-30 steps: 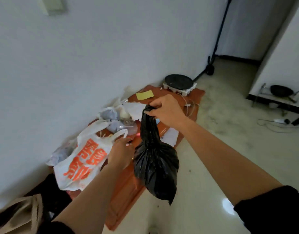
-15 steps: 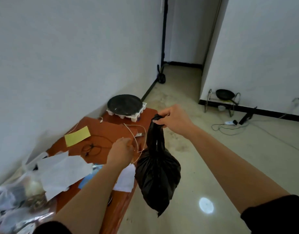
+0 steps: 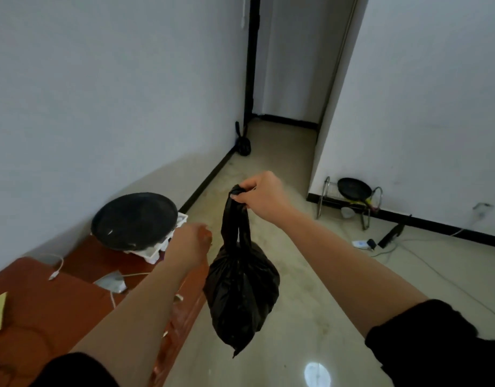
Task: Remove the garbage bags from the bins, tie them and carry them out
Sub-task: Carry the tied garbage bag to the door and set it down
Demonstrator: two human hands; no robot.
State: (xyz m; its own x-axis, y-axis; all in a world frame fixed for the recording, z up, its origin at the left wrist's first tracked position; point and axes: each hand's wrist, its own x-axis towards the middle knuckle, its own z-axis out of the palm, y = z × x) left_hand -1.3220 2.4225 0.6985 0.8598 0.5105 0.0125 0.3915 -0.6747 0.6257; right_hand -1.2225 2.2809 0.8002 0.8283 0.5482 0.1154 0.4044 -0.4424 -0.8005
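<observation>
The view has swung away from the cluttered end of the low orange-brown wooden table (image 3: 53,297) and now faces the corridor opening (image 3: 285,127) far beyond its other end; the white printed carrier seen a second ago is out of sight. The black plastic garbage bag (image 3: 240,286) is unchanged: the right hand (image 3: 261,195) pinches its gathered neck in curled fingers, and it hangs free just off the table's floor-side edge, clear of the tiles. The left hand (image 3: 189,241) hovers over that edge near the round black griddle pan (image 3: 134,219); it is blurred, so I cannot tell how its fingers lie, though nothing shows in it. Judging by this, the tying is done and the carrying out is beginning.

The beige tiled floor (image 3: 310,289) beside the table lies open toward the corridor; a second small black tied bag (image 3: 244,146) sits against the wall beyond the table, at the corridor's mouth. Across the floor from the table, a wire rack with a frying pan (image 3: 352,194) and a white power strip (image 3: 362,243) with trailing cables hug the far wall; keeping nearer the table avoids them.
</observation>
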